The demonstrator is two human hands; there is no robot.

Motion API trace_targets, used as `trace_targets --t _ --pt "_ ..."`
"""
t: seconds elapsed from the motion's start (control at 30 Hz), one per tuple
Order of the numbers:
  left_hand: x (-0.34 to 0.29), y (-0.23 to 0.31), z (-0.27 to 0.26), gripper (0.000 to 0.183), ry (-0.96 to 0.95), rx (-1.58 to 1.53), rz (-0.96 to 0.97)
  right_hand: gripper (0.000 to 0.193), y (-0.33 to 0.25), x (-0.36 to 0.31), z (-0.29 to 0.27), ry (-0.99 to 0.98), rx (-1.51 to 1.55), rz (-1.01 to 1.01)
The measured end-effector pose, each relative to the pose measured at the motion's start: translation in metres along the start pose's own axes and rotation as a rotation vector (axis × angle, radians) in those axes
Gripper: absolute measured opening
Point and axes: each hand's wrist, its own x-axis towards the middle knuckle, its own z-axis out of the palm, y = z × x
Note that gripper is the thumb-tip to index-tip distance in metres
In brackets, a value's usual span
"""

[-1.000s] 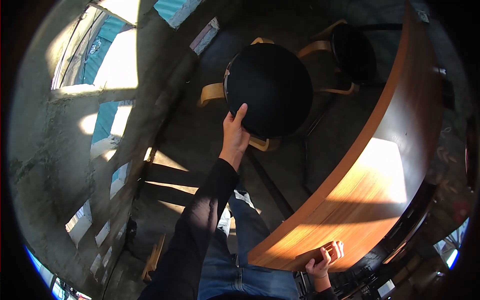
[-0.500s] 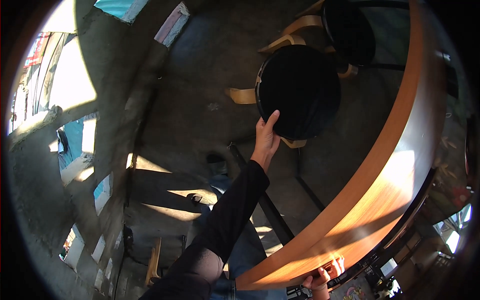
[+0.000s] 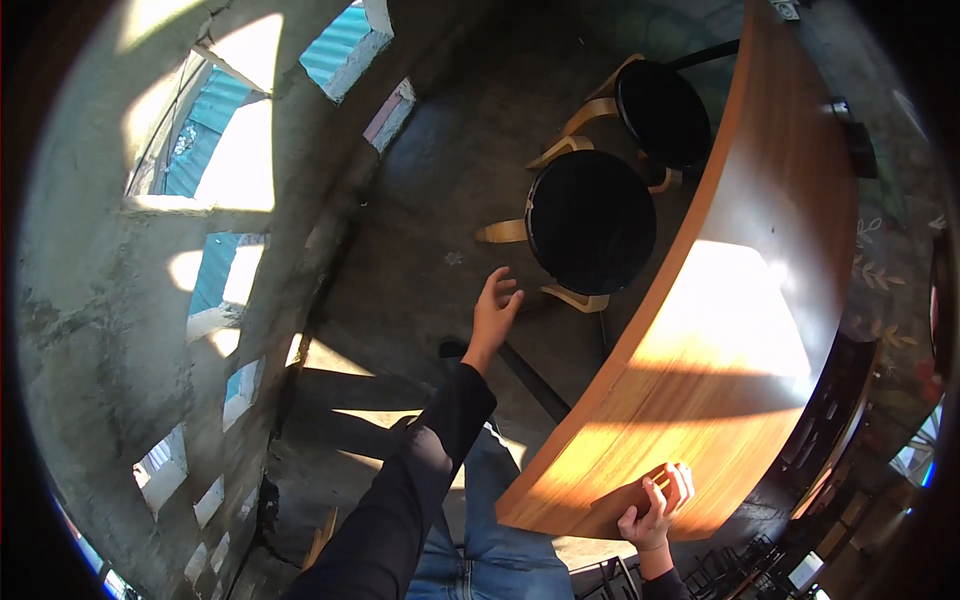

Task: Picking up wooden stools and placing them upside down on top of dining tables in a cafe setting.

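Note:
My left hand reaches over the floor with its fingers apart and slightly bent, holding nothing. Just beyond it, to the right, stands a round stool with a black seat and pale bent-wood legs; a small gap separates the hand from the seat. My right hand rests on the near end of the wooden table. Its fingers are bent and spread, the thumb stands apart, and no object shows in it.
A second black-topped stool stands farther back, close against the table. Dark metal table legs run along the floor. On the left rises a concrete wall with several openings. Part of another wooden seat shows at the lower left.
My left hand has let go of the stool's seat edge and drawn back toward me. My right hand shows more fully on the table. The view has shifted, with more wall in sight.

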Motion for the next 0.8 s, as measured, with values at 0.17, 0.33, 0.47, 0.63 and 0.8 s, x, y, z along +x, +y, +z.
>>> trace_targets --t 0.17,0.33,0.47,0.63,0.8 --pt "-0.155 0.056 -0.063 0.041 -0.058 -0.004 -0.074 0.050 -0.004 0.014 -0.008 0.022 0.036 0.025" --pt "-0.305 0.121 -0.125 0.035 -0.165 0.052 -0.055 0.058 -0.058 -0.017 -0.039 0.233 0.437 0.201" --pt "-0.406 0.161 -0.137 0.029 -0.352 0.134 -0.031 0.060 -0.088 -0.115 -0.071 0.384 0.535 0.289" --pt "-0.488 0.151 -0.100 0.027 -0.426 0.152 -0.150 0.049 -0.092 -0.225 -0.080 0.557 0.836 0.590" --pt "-0.523 0.133 0.028 0.021 -0.878 0.378 -0.123 0.028 -0.081 -0.310 -0.100 0.471 1.039 0.592"
